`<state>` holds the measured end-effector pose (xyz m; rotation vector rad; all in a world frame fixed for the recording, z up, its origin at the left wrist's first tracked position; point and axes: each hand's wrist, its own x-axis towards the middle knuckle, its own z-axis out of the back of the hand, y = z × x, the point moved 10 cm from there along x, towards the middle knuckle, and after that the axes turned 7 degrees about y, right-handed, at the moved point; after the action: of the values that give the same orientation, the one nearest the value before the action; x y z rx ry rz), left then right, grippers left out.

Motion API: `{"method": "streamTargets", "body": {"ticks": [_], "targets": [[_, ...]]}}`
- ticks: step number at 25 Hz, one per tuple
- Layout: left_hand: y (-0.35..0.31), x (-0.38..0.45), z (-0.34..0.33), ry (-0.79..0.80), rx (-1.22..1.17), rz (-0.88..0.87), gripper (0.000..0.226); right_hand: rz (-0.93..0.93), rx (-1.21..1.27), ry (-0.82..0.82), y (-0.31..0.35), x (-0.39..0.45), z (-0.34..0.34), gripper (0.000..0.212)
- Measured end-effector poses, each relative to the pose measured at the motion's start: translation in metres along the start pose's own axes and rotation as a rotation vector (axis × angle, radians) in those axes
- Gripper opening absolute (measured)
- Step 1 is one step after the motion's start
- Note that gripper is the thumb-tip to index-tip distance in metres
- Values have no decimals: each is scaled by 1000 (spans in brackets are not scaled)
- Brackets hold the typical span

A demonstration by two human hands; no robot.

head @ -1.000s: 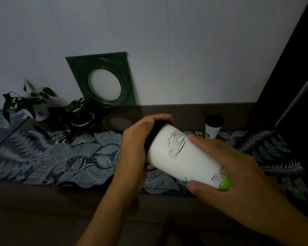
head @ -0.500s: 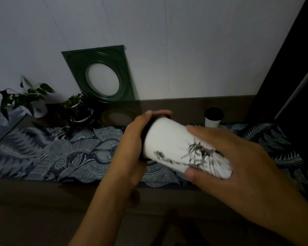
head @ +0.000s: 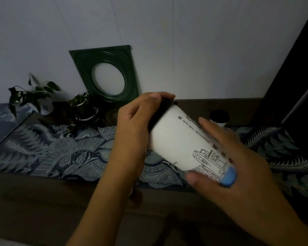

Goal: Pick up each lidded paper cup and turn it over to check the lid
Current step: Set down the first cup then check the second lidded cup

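Rolling about its long axis, the white paper cup [head: 183, 139] had turned between the two hands: half a second earlier a brushy dark print faced the camera, and now a line of small text and a line drawing of a boat-like shape showed, with a blue patch at the base edge where a second ago a green one sat. The cup's tilt was unchanged, lying nearly on its side in the air above the desk [head: 43, 201], black lid [head: 160, 112] toward 10 o'clock and base toward 4 o'clock.

Left hand [head: 132, 132]: grip closed round the lid end, thumb over the top of the lid rim, fingers behind the cup and mostly hidden. Right hand [head: 238, 171]: grip closed on the base end, fingers across the upper wall and thumb under the lower edge; its outline was motion-blurred, so I judged it was driving the roll.

Lid appeared seated, no gap visible along the rim; the lid face itself was hidden by the left hand.

Judgement: inspection of this cup was under way but the cup was not yet fully inverted. A second lidded cup [head: 219, 117] stood upright at 1 o'clock, on the patterned cloth [head: 60, 153], untouched and presumably next.
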<state>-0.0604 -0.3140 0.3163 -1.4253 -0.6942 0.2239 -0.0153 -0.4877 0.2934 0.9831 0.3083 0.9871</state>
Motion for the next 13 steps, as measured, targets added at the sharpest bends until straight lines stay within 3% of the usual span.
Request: {"method": "streamTargets", "body": {"ticks": [2, 3, 6, 7, 9, 11, 13], "targets": [[-7, 0, -5, 40, 51, -16, 33, 129, -230, -72, 7, -2, -3, 89], [-11, -1, -7, 64, 51, -41, 34, 121, -159, -87, 5, -2, -3, 89], [-23, -8, -16, 131, -13, -133, 42, 107, 541, -18, -3, 1, -6, 77], [-24, -9, -18, 145, -47, -144, 44, 55, 822, 75, -5, 2, -16, 73], [-22, -8, -20, 147, -100, -134, 45, -75, 1132, 262, -6, -1, -38, 65], [-17, -7, -17, 93, -102, -102, 46, -110, 1145, 273, -8, -4, -44, 64], [-13, -7, -11, 19, -24, -88, 44, -99, 775, 120, -11, -2, -34, 77]]}}
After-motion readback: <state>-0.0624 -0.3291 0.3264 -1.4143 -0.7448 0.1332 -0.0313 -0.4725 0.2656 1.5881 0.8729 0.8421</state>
